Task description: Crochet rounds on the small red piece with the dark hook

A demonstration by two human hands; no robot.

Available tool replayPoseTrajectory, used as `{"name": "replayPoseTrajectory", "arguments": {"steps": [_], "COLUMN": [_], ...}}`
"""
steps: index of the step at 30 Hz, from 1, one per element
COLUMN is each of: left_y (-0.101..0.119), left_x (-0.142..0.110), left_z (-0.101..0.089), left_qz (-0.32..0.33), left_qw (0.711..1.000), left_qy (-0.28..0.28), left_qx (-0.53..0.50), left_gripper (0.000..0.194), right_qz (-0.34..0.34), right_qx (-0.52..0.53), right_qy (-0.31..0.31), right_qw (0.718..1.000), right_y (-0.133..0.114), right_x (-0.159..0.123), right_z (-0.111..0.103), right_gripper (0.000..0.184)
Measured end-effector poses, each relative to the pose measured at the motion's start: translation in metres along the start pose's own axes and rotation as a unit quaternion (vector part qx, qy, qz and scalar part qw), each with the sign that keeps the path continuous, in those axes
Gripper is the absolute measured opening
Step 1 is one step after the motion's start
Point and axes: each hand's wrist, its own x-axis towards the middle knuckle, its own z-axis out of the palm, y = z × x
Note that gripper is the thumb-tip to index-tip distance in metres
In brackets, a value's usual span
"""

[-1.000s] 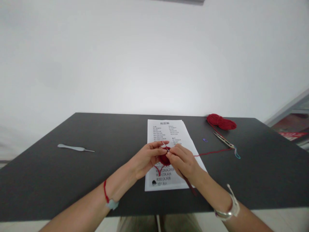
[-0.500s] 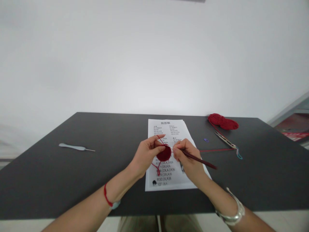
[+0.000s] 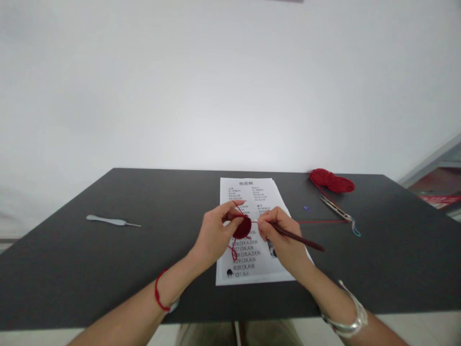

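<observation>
Landmark: paper (image 3: 252,269). Left hand (image 3: 218,230) pinches red crochet piece (image 3: 242,228) over it; right hand (image 3: 283,233) grips brown hook (image 3: 297,236), tip seemingly at the piece's edge. Yarn skein (image 3: 332,181) right of paper, near table's (image 3: 173,192) far edge. Bare tabletop left of paper, up to white hook (image 3: 108,220).

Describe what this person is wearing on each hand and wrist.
Both hands are bare, with no gloves or sleeves in view. The left hand has a thin red cord bracelet at its wrist, beside a pale band partly hidden underneath. The right hand has a wide, silvery open bangle at its wrist.
</observation>
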Motion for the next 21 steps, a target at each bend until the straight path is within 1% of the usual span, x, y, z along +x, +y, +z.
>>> {"name": "replayPoseTrajectory", "arguments": {"steps": [1, 2, 3, 7, 8, 10, 11, 13, 16, 17, 18, 19, 20, 21], "left_y": [-0.001, -0.001, -0.002, -0.001, 0.0, 0.003, 0.004, 0.006, 0.008, 0.008, 0.007, 0.007, 0.006, 0.005], "left_x": [0.0, 0.0, 0.001, 0.002, 0.002, 0.001, 0.001, 0.0, -0.002, -0.002, -0.002, -0.003, -0.003, -0.004], "left_z": [0.0, 0.0, -0.001, -0.002, -0.002, -0.002, -0.002, -0.002, -0.001, 0.0, 0.0, 0.001, 0.002, 0.003], "left_qz": [0.0, -0.002, -0.007, -0.026, -0.032, -0.05, -0.061, -0.072, -0.058, -0.058, -0.063, -0.072, -0.083, -0.094], "left_qw": [1.0, 1.0, 1.0, 0.999, 0.998, 0.994, 0.991, 0.983, 0.977, 0.975, 0.972, 0.968, 0.963, 0.958], "left_qy": [-0.001, -0.002, 0.0, 0.001, -0.006, -0.026, -0.036, -0.049, -0.058, -0.061, -0.063, -0.067, -0.07, -0.074], "left_qx": [-0.002, -0.007, -0.012, -0.044, -0.058, -0.093, -0.116, -0.159, -0.197, -0.207, -0.219, -0.232, -0.246, -0.259], "left_gripper": [0.031, 0.031, 0.03, 0.028, 0.027, 0.024, 0.025, 0.022, 0.004, 0.003, 0.004, 0.011, 0.021, 0.03], "right_qz": [0.029, 0.044, 0.041, -0.023, -0.019, 0.027, 0.056, 0.105, 0.15, 0.158, 0.158, 0.15, 0.132, 0.105], "right_qx": [0.026, 0.041, 0.044, 0.008, 0.019, 0.077, 0.121, 0.222, 0.339, 0.357, 0.363, 0.357, 0.335, 0.297], "right_qy": [-0.001, -0.003, -0.003, -0.017, -0.025, -0.039, -0.044, -0.05, -0.049, -0.049, -0.051, -0.052, -0.053, -0.05], "right_qw": [0.999, 0.998, 0.998, 1.0, 0.999, 0.996, 0.99, 0.968, 0.927, 0.919, 0.917, 0.921, 0.931, 0.948], "right_y": [-0.001, -0.002, -0.003, 0.0, 0.001, 0.002, 0.002, 0.0, -0.003, -0.004, -0.004, -0.004, -0.003, -0.001], "right_x": [0.001, 0.001, 0.001, 0.0, 0.001, 0.004, 0.006, 0.009, 0.012, 0.012, 0.011, 0.01, 0.009, 0.007], "right_z": [0.0, 0.0, 0.0, -0.004, -0.006, -0.009, -0.01, -0.01, -0.005, -0.003, 0.0, 0.002, 0.003, 0.004], "right_gripper": [0.016, 0.016, 0.016, 0.009, 0.009, 0.011, 0.012, 0.014, 0.017, 0.018, 0.018, 0.017, 0.017, 0.016]}}
